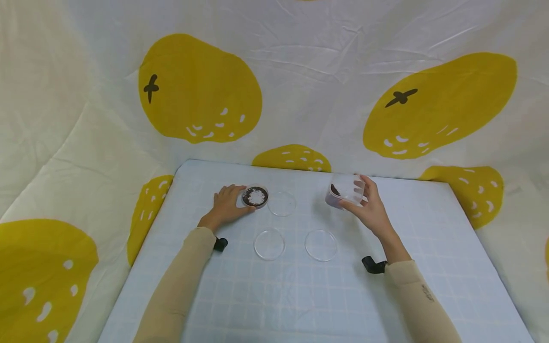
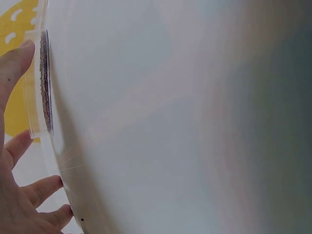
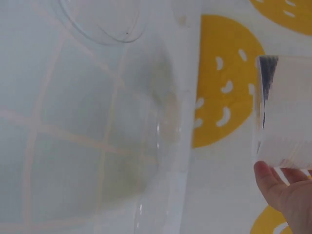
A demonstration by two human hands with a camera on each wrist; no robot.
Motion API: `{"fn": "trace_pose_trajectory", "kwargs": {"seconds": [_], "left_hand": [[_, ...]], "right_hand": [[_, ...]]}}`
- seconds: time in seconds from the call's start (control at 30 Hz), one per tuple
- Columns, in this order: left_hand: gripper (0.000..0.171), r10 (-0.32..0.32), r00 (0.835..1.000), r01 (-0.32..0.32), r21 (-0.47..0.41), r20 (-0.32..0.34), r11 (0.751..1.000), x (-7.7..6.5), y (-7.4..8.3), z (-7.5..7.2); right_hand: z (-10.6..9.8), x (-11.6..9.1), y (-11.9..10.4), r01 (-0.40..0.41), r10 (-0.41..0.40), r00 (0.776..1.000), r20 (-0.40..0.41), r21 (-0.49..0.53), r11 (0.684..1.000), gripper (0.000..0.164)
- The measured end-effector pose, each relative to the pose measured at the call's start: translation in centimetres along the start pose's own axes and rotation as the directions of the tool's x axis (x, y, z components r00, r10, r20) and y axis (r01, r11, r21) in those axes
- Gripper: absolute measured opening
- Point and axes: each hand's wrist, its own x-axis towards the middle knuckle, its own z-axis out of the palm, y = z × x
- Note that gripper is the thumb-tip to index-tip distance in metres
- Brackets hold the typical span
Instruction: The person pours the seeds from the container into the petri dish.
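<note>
My left hand [image 1: 228,202] grips a clear round petri dish [image 1: 255,196] at the table's far left, thumb and a finger on opposite sides of its rim. Dark soil-like grains fill this dish, with a patch of white bits on top. In the left wrist view the dish [image 2: 43,83] appears edge-on, its dark layer along the bottom. Above the table at the right, my right hand [image 1: 368,206] holds a clear plastic box [image 1: 346,190], which is tilted. A little dark material lies in one corner of it. The right wrist view shows the box [image 3: 290,112] only partly.
Just right of the filled dish lies a clear round dish or lid [image 1: 282,204]. Two more, one at centre left [image 1: 269,244] and another at centre right [image 1: 320,245], lie nearer on the white gridded table [image 1: 291,305]. A fruit-patterned cloth [image 1: 309,95] hangs behind and at the sides.
</note>
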Motion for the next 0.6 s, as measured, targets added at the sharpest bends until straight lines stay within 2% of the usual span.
{"fn": "trace_pose_trajectory", "kwargs": {"seconds": [0.4,0.6], "left_hand": [[0.09,0.019,1.0,-0.019,0.002,-0.005,1.0,0.1,-0.2,0.0],[0.09,0.017,1.0,-0.017,0.003,-0.003,1.0,0.0,0.0,-0.1]], "right_hand": [[-2.6,-2.0,2.4,-0.018,0.017,0.998,-0.06,-0.016,1.0,0.103],[-4.4,-3.0,4.0,-0.097,0.095,0.989,-0.112,-0.015,0.995,0.105]]}}
